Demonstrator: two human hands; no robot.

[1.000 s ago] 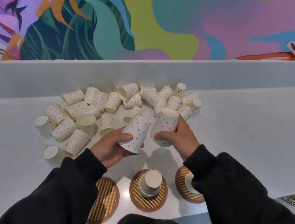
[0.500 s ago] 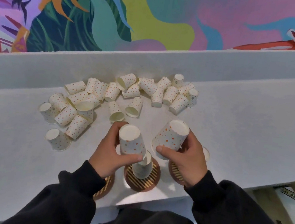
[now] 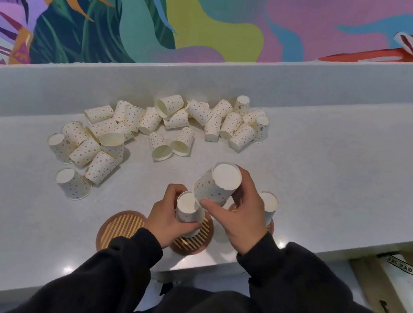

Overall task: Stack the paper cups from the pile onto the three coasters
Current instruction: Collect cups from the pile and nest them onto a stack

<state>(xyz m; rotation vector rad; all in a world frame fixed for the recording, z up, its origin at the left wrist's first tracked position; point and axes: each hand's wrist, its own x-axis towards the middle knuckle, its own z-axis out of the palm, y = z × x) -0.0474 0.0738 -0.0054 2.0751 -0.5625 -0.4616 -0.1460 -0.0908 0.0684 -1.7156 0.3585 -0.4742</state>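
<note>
Wobble is the worry here: the left hand grips an upside-down dotted cup on the middle coaster, and pushing off-centre could tip it. Right hand clutches a second cup, tilted, just above and behind that coaster. Pile sits well beyond it.

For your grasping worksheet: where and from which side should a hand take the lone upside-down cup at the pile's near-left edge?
Grip the lone cup around its tapered side wall, fingers coming from above: its flat base faces up, and its near and left sides look clear of neighbours.
</note>
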